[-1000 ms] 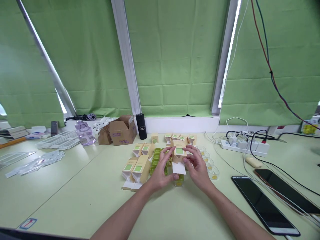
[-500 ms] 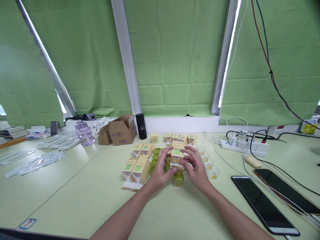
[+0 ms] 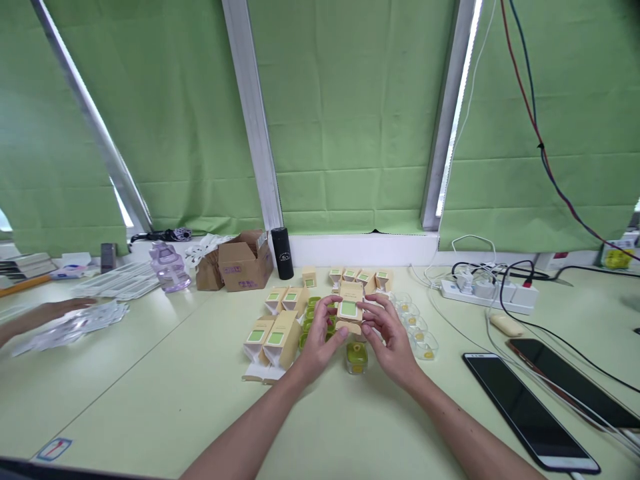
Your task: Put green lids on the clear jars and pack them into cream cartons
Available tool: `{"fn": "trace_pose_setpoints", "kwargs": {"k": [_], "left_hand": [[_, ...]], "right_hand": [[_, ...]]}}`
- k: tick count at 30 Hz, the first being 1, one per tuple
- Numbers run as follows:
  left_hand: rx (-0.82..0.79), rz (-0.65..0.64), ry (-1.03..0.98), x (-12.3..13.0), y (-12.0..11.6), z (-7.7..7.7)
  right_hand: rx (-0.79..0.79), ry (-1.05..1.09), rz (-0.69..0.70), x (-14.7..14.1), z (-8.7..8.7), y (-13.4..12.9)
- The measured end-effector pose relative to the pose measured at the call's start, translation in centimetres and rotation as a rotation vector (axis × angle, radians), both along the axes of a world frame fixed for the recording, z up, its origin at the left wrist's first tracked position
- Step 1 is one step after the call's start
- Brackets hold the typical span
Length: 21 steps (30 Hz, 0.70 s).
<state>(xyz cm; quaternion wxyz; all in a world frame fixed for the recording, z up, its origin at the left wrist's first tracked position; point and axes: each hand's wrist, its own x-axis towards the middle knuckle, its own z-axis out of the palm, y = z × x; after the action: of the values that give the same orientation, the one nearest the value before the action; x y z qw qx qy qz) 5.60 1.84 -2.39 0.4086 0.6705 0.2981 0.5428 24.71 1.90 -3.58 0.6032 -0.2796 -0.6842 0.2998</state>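
1. Centrally, a cream carton (image 3: 350, 309) with a green label is held between both hands, raised over the table (image 3: 200, 407), its label facing the wearer.
2. The left hand (image 3: 320, 340) pinches the carton's left side, fingers curled along the edge and thumb by the near end.
3. The right hand (image 3: 393, 339) grips the opposite side in the same way, fingertips on the edge; a small end flap (image 3: 349, 327) lies between the two thumbs.
4. Just below the carton, on the near side, a green-lidded clear jar (image 3: 357, 359) with yellow contents stands upright on the table.
5. More green-lidded jars (image 3: 311, 320) stand beside the left hand, partly hidden by it.
6. Left of those, open-ended cartons (image 3: 283, 337) rest with their white flaps spread towards the wearer; a further row of cartons (image 3: 383, 280) sits behind the hands.
7. Clear lidless cups (image 3: 427, 347) with yellow bits inside line up to the right of the right hand.
8. At far left, another person's hand (image 3: 63, 309) reaches over clear plastic packets (image 3: 75, 333); whether it grips any, I cannot tell.
9. Two smartphones (image 3: 530, 410) lie at right, near a white power strip (image 3: 485, 297).
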Motion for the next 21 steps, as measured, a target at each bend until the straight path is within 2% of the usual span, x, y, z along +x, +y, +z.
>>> {"fn": "trace_pose_setpoints", "kwargs": {"k": [8, 21], "left_hand": [[-0.023, 0.024, -0.007, 0.03, -0.40, 0.52], [-0.019, 0.033, -0.017, 0.06, -0.26, 0.37]], "right_hand": [[0.039, -0.014, 0.010, -0.13, 0.00, -0.11], [0.050, -0.040, -0.001, -0.16, -0.09, -0.29]]}}
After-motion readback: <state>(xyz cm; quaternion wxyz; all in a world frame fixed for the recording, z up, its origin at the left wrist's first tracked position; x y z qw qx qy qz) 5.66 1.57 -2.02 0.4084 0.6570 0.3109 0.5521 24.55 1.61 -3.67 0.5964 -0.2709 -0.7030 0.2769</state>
